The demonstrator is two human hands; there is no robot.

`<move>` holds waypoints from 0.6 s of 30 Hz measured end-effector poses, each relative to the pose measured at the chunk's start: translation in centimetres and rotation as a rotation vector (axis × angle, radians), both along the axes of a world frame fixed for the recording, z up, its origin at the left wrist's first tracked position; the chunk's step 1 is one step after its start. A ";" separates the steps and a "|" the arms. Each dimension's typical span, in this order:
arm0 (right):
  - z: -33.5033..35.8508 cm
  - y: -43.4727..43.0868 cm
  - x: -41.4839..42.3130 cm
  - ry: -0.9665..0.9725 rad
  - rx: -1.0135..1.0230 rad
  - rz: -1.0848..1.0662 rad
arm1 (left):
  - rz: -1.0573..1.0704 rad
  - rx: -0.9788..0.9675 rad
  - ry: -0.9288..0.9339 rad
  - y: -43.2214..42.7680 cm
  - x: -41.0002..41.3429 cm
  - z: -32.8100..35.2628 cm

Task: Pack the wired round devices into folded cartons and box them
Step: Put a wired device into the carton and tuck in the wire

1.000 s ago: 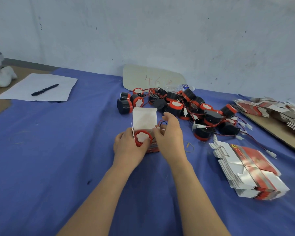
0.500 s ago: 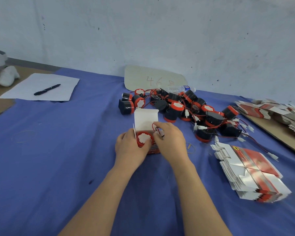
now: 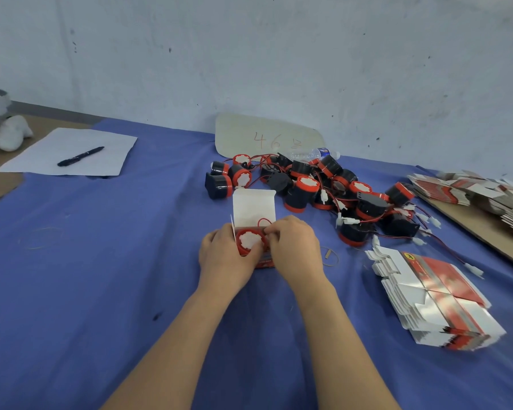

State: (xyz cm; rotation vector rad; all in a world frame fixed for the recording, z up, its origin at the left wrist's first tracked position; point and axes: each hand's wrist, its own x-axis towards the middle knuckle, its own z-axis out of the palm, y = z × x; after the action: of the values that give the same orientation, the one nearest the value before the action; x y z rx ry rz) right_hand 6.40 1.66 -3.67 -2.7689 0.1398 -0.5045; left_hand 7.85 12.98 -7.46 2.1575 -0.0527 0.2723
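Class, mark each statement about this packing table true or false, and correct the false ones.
1. The carton has its lid flap standing open. True.
2. The left hand grips the carton, which holds a round device, while the right hand pinches the red wire. True.
3. The pen is in the right hand. False: it lies on the white paper.
4. The stack of flat cartons lies to the left of the hands. False: it lies to their right.

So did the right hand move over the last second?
Yes, slightly. The right hand curled its fingers leftward, from right of the carton flap to in front of it.
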 end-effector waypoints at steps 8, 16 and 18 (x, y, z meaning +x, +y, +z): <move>-0.1 0.3 -0.2 -0.081 0.126 0.081 | -0.004 -0.014 0.007 0.1 -0.1 0.0; 0.0 0.7 0.1 -0.030 -0.014 0.082 | -0.017 -0.015 0.037 0.1 -0.1 0.0; 0.0 0.9 0.0 -0.048 0.006 0.070 | -0.009 -0.021 0.040 0.2 -0.1 0.0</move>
State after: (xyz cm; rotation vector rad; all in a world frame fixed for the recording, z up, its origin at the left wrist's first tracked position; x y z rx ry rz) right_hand 6.39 2.53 -3.65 -2.7424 0.0327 -0.5514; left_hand 7.76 13.16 -7.42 2.1410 -0.0364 0.2230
